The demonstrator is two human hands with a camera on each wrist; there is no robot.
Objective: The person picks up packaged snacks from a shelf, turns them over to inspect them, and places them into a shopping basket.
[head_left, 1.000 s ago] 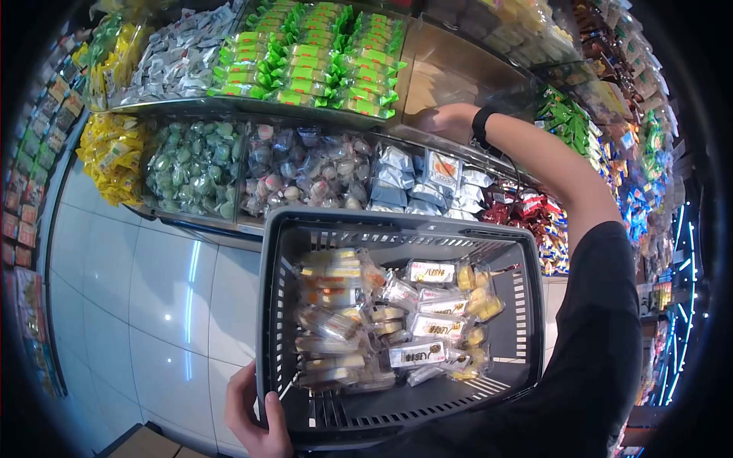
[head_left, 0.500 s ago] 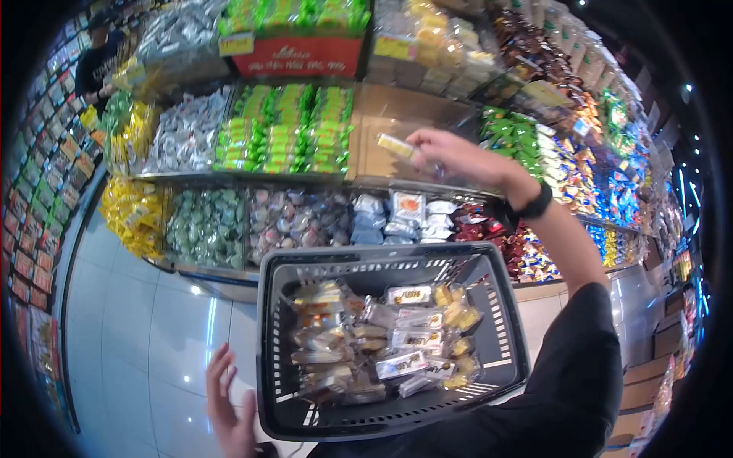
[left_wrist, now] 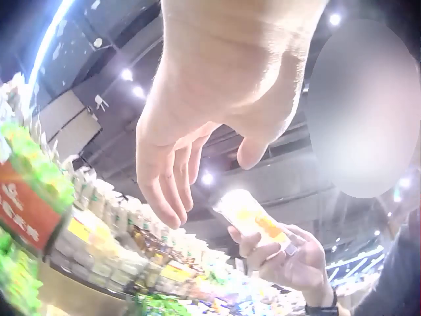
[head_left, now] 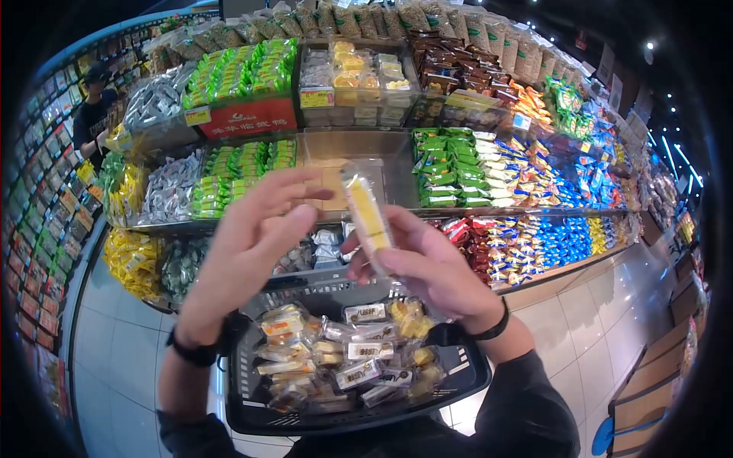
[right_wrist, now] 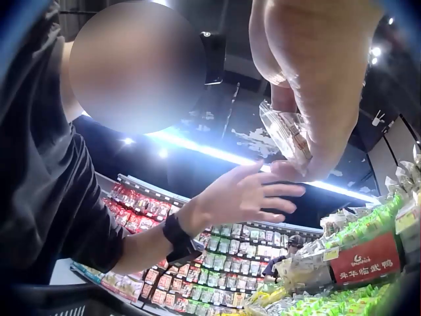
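My right hand [head_left: 435, 267] pinches a long wrapped snack bar [head_left: 368, 217] between thumb and fingers, upright above the basket. Clear film covers the bar, with yellow showing through; the left wrist view has the same packet [left_wrist: 245, 212] with orange print. Beside it, my left hand [head_left: 256, 233] is raised with its fingers spread and loosely bent, nothing in them. A gap separates that hand [left_wrist: 223, 85] from the packet in the left wrist view. Below both hands is the dark shopping basket [head_left: 305, 427], with many wrapped snacks [head_left: 370, 349] inside.
Tiered bins of wrapped snacks stand ahead, including green packets [head_left: 447, 168] and blue ones [head_left: 561, 237]. One compartment [head_left: 389, 153] shows bare brown board. Another person [head_left: 93, 114] stands at far left near a packed shelf. Tiled floor [head_left: 114, 343] lies left of the basket.
My right hand has come out of the brown compartment with the snack bar and drawn it back over the basket. My left hand has left the basket's rim and risen beside the bar. The view has tilted up.
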